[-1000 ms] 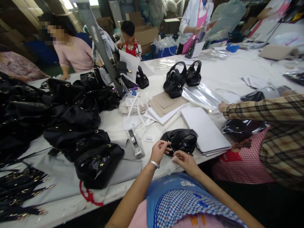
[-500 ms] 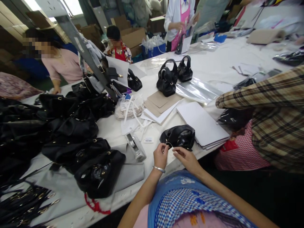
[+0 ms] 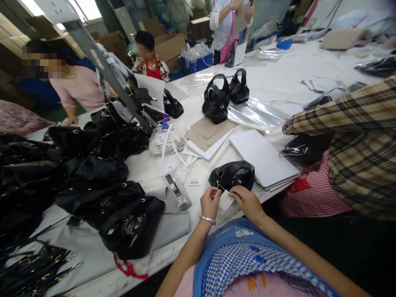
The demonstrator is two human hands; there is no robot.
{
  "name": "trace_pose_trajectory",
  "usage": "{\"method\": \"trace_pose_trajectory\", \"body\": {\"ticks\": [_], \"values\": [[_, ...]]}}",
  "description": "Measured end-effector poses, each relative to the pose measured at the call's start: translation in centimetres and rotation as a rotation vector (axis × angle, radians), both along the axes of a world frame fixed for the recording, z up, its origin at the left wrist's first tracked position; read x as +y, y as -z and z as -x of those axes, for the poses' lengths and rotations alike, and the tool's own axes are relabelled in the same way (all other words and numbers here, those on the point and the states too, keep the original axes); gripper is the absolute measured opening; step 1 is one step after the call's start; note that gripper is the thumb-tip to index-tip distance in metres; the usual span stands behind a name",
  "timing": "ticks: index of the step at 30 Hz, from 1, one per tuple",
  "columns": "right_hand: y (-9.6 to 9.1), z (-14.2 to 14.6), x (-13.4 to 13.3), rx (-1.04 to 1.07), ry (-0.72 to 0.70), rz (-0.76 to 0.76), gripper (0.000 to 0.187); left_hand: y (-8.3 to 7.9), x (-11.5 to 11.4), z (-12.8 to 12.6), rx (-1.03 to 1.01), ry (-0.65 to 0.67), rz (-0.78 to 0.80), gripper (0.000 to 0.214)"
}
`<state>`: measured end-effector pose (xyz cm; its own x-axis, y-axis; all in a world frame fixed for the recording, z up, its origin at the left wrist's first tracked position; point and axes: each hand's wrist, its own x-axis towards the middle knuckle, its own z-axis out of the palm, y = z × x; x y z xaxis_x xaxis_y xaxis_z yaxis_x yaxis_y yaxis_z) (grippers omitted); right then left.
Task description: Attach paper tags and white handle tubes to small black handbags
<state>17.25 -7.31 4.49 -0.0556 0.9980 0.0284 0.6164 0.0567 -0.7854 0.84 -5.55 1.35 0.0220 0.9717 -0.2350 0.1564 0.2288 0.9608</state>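
Note:
A small black handbag [image 3: 227, 174] lies on the white table right in front of me. From its near side runs a thin white string, with a pale hang tag [image 3: 225, 201] beside it. My left hand [image 3: 210, 202], a silver bangle at its wrist, pinches at the string close to the bag. With thumb and fingers closed, my right hand [image 3: 247, 202] grips the tag's upper right edge. A small barcode label [image 3: 194, 181] lies flat to the left of the bag, near a tape dispenser [image 3: 177, 192].
Many black handbags [image 3: 133, 227] are heaped at left. White sheets [image 3: 262, 159] are stacked at right, brown cards [image 3: 210, 132] and a bag of white strings [image 3: 167, 140] behind. A co-worker's plaid sleeve [image 3: 334, 113] reaches in from the right; other people work across the table.
The tag has come into plain view between my hands, and my right hand has shifted slightly up and right onto its edge. My left hand stays at the string.

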Motion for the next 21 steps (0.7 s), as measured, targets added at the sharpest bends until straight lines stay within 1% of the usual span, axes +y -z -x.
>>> {"method": "trace_pose_trajectory", "body": {"ticks": [2, 3, 4, 7, 9, 10, 13, 17, 21], "values": [[-0.1, 0.0, 0.2, 0.042, 0.054, -0.016, 0.018, -0.3, 0.2, 0.3, 0.043, 0.020, -0.039, 0.017], [0.0, 0.1, 0.4, 0.109, 0.084, 0.023, 0.019, -0.5, 0.4, 0.4, 0.055, 0.032, -0.053, 0.019], [0.1, 0.2, 0.5, 0.208, 0.121, 0.091, 0.022, -0.7, 0.5, 0.4, 0.058, 0.049, -0.056, 0.019], [0.8, 0.5, 0.6, 0.596, 0.249, 0.345, 0.031, -1.3, 0.8, 0.5, 0.019, 0.109, -0.019, 0.015], [1.2, 0.8, 0.5, 0.804, 0.304, 0.460, 0.035, -1.6, 0.9, 0.4, -0.014, 0.133, 0.000, 0.017], [1.3, 0.9, 0.4, 0.870, 0.316, 0.499, 0.036, -1.7, 0.9, 0.4, -0.027, 0.135, 0.005, 0.017], [1.3, 1.1, 0.2, 0.947, 0.337, 0.558, 0.036, -1.9, 0.8, 0.2, -0.060, 0.129, 0.012, 0.019], [1.4, 1.1, 0.1, 0.931, 0.335, 0.539, 0.037, -1.9, 0.6, -0.2, -0.115, 0.122, 0.030, 0.019], [1.8, 1.2, 0.1, 0.921, 0.326, 0.532, 0.036, -2.0, 0.6, -0.4, -0.223, 0.093, 0.091, 0.019]]}}
